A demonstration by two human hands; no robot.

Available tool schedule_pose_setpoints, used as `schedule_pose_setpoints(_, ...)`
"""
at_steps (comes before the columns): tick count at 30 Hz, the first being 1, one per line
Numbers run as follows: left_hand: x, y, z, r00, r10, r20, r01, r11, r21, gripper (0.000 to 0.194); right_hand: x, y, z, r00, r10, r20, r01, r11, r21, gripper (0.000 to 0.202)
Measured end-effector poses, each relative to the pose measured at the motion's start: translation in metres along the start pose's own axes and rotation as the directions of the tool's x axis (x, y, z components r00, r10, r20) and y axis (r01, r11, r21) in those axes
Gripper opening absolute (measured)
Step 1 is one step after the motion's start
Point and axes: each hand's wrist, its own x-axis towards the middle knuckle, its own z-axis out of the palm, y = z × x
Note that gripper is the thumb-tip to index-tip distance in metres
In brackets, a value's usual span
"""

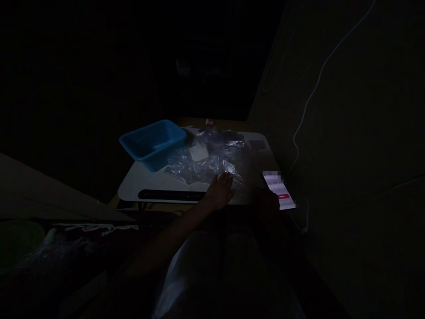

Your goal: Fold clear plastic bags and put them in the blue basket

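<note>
In the dark, my left hand (220, 191) lies flat with its fingers stretched at the near edge of some clear plastic bags (212, 166). A small white square piece (198, 152) rests among the bags. My right hand (267, 201) is in deep shadow at the right, closed on a phone (281, 191) with a lit screen. A red patch glows near the lower end of that screen. A blue plastic basin (152, 141) stands to the left of the bags.
All this is on a small white table (133, 186) with a dark slot (171, 195) along its front edge. A small red-and-white item (209, 122) sits behind it. A white cable (318, 79) hangs down the right wall. A green round thing (21, 243) shows dimly at lower left.
</note>
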Motion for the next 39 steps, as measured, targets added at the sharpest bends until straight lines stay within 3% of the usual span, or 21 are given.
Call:
schedule_pose_setpoints(6,0.001,0.0,-0.002,1.0,-0.006,0.012,0.007,1.0,-0.022,0.049,-0.001,0.004,0.0,0.996,0.092,0.006,-0.092,0.986,0.142,0.029)
schedule_pose_setpoints(12,0.002,0.0,-0.007,0.995,-0.03,-0.09,0.023,0.997,-0.075,0.042,0.002,0.011,0.001,0.982,0.184,-0.034,-0.172,0.959,0.223,0.031)
schedule_pose_setpoints(17,0.002,-0.001,-0.006,0.989,-0.052,-0.135,0.039,0.994,-0.099,0.042,0.014,0.008,-0.001,0.973,0.229,0.041,-0.229,0.912,0.34,0.032)
schedule_pose_setpoints(31,0.0,-0.006,-0.007,0.971,-0.049,-0.233,0.02,0.992,-0.124,0.041,0.025,0.005,-0.009,0.981,0.187,-0.051,-0.131,0.833,0.537,0.031)
schedule_pose_setpoints(39,-0.003,-0.006,-0.009,0.998,0.023,-0.057,-0.024,0.999,-0.022,0.043,0.021,0.011,-0.011,0.983,0.185,0.0,-0.16,0.851,0.501,0.035)
